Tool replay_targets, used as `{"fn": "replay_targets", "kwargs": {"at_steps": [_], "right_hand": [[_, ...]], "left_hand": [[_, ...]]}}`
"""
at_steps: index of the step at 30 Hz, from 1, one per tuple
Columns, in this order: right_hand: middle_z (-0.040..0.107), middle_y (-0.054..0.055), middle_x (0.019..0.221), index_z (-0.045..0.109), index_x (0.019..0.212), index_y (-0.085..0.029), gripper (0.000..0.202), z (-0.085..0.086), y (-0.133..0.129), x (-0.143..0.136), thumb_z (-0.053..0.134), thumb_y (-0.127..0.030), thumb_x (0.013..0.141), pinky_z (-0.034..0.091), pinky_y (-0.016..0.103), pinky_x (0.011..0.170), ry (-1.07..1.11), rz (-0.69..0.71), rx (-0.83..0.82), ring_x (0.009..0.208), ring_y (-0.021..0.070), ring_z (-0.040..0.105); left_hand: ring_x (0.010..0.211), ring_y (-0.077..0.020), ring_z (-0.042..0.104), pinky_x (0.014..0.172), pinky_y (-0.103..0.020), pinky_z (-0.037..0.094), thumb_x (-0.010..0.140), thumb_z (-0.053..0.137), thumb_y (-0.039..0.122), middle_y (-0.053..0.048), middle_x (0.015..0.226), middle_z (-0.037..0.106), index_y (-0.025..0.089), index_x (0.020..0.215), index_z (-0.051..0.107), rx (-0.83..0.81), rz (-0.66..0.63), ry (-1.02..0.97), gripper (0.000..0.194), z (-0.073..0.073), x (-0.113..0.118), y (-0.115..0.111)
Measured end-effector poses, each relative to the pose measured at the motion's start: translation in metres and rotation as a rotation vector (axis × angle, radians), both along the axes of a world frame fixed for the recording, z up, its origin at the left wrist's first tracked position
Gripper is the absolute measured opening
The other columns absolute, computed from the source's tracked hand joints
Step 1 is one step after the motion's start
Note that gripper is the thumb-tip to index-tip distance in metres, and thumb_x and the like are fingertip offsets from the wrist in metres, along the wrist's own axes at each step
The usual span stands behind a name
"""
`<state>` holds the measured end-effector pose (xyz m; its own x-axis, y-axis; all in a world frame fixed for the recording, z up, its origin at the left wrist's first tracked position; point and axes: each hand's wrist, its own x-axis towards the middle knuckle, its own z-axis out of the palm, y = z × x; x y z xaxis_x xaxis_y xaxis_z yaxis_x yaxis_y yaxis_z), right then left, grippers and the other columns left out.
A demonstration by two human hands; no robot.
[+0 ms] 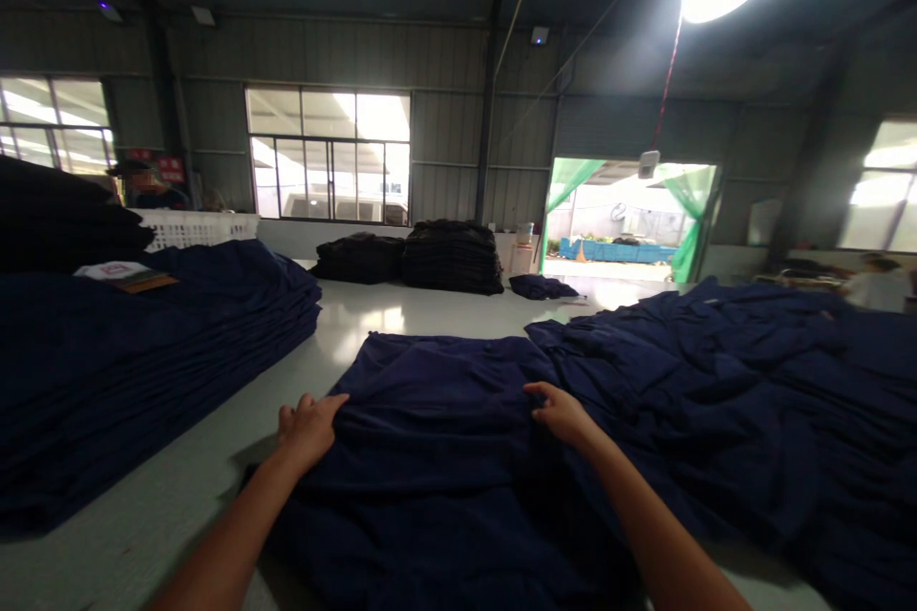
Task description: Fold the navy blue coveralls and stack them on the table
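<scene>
1 navy cloth piece [430, 477], on pale table [168, 482] between folded stack [207, 334] and loose heap [731, 410]. Left hand [309, 428] at left edge, right hand [563, 412] at right; both part-curled; whether gripping cloth, cannot tell.

Nothing actually readable here tbh. There's a red sign [170, 166] on the wall [215, 119], left side of the frame, and reddish print [116, 268] on a white piece [93, 273] lower down, both too blurry.

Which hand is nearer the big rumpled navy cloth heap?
Right. Your right hand is beside the heap; your left hand is farther, at the spread cloth's left edge.
</scene>
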<state>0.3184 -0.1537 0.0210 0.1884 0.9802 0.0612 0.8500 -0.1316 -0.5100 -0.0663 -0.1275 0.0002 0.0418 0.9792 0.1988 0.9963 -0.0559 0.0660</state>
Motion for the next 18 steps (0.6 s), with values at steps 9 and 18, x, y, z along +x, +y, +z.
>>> {"fn": "replay_targets", "kwargs": {"at_steps": [9,18], "right_hand": [[0.059,0.012,0.111,0.052,0.123,-0.025,0.046,0.025,-0.016,-0.008,0.041,-0.015,0.080,0.043,0.034,0.074,-0.277,-0.253,0.011,0.096,0.0249,0.058],[0.028,0.000,0.148,0.028,0.138,-0.040,0.058,-0.019,-0.019,-0.056,0.032,-0.060,0.084,0.018,0.065,0.099,-0.374,0.194,-0.174,0.132,0.0403,0.019]], "left_hand": [[0.098,-0.0181,0.054,0.086,-0.028,0.039,0.080,0.048,0.021,-0.004,0.099,0.063,0.022,0.093,0.062,0.105,-0.227,-0.018,0.019,0.010,0.020,-0.001],[0.134,-0.0369,0.020,0.099,-0.068,0.013,0.082,0.031,0.060,-0.002,0.148,0.027,0.042,0.136,0.032,-0.177,-0.125,-0.039,0.057,-0.018,0.034,-0.005]]}}
